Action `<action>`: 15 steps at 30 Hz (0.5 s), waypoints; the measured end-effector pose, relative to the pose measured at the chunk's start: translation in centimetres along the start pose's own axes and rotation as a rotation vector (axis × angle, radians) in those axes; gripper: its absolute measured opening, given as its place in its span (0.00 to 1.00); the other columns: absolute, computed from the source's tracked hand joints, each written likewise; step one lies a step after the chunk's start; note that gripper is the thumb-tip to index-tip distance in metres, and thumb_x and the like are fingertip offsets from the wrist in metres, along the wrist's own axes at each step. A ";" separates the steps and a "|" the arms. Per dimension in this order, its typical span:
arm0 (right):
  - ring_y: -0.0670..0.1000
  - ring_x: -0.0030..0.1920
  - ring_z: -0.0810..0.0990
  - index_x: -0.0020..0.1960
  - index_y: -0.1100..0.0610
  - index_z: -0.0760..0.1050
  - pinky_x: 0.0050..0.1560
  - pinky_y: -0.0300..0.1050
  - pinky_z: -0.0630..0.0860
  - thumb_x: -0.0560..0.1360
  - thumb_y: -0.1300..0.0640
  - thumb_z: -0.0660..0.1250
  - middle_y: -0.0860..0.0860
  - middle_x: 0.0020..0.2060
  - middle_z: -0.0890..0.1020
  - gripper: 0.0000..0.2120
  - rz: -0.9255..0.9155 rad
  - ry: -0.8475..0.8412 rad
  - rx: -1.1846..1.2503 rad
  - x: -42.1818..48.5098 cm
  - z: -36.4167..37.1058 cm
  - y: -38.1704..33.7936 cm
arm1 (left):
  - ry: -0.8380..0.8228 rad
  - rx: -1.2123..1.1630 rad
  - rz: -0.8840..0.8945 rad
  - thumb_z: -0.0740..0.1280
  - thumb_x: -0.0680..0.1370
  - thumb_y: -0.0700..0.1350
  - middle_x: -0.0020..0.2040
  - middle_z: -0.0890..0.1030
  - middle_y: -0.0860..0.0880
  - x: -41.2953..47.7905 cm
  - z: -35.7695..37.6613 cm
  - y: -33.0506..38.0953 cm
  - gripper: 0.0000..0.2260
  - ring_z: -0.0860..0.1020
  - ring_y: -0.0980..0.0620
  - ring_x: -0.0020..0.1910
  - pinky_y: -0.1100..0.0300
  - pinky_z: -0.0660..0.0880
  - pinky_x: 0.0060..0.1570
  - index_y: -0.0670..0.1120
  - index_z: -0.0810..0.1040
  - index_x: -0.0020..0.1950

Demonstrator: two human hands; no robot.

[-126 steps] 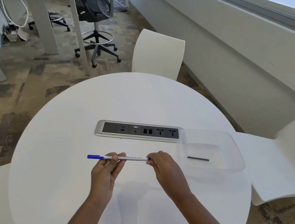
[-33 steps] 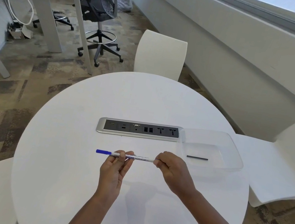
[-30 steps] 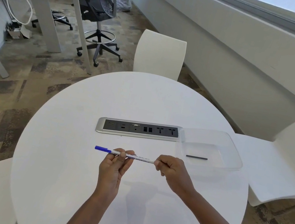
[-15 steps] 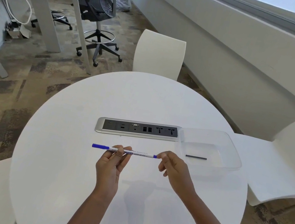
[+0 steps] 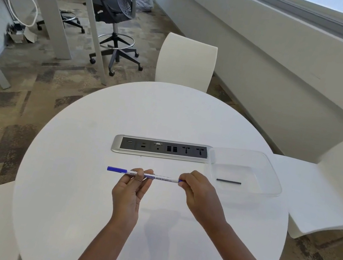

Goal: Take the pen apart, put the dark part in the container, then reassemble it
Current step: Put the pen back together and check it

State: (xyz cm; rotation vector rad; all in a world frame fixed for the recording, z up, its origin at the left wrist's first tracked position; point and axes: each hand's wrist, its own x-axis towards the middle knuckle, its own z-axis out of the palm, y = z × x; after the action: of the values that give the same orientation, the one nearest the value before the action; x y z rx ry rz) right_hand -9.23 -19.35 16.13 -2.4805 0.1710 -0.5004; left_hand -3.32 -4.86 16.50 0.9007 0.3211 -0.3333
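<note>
Above the bench point(image 5: 146, 114) we hold the pen point(image 5: 164, 179) level between both hands; our left hand point(image 5: 130, 193) pinches the barrel left of its middle, with the blue cap point(image 5: 116, 169) sticking out to the left; our right hand point(image 5: 198, 194) pinches the pen's right end; the dark part point(image 5: 228, 181) lies flat in the clear container point(image 5: 273, 170), just right of our right hand and apart from it; a socket strip point(image 5: 162, 149) sits behind the pen.

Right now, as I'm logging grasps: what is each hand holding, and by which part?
Both hold the pen: the left hand pinches the barrel near its middle, the right hand pinches its right end.
</note>
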 end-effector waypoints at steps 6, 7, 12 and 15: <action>0.50 0.33 0.67 0.42 0.65 0.77 0.33 0.36 0.61 0.73 0.61 0.59 0.49 0.30 0.69 0.10 0.099 -0.100 0.002 0.5 -0.5 0.0 | -0.050 0.080 0.007 0.61 0.77 0.35 0.34 0.85 0.49 0.1 -0.2 -0.4 0.06 0.83 0.56 0.37 0.67 0.80 0.39 0.42 0.74 0.41; 0.49 0.33 0.66 0.43 0.65 0.77 0.33 0.34 0.61 0.75 0.62 0.59 0.47 0.29 0.67 0.09 0.139 -0.155 0.023 0.5 -0.6 0.2 | -0.060 0.103 0.012 0.61 0.77 0.35 0.34 0.85 0.49 0.1 -0.3 -0.5 0.06 0.83 0.55 0.38 0.67 0.80 0.39 0.41 0.74 0.41; 0.44 0.28 0.68 0.32 0.58 0.76 0.32 0.38 0.64 0.72 0.67 0.62 0.47 0.25 0.71 0.12 0.387 -0.323 0.256 0.4 -1.0 0.7 | -0.126 0.223 0.044 0.61 0.77 0.34 0.34 0.84 0.48 0.3 -0.6 -0.8 0.06 0.84 0.55 0.38 0.67 0.79 0.39 0.41 0.74 0.41; 0.45 0.26 0.69 0.31 0.55 0.76 0.32 0.38 0.67 0.69 0.70 0.61 0.49 0.24 0.73 0.14 0.531 -0.475 0.336 0.2 -1.2 1.0 | -0.178 0.329 0.048 0.62 0.76 0.33 0.33 0.84 0.48 0.5 -1.0 -1.0 0.06 0.84 0.54 0.38 0.67 0.79 0.38 0.40 0.75 0.41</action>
State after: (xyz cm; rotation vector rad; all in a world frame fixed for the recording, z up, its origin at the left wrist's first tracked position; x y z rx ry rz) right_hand -9.52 -20.86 16.48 -2.0388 0.4884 0.2638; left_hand -3.39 -4.71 15.02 1.1910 0.0797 -0.4264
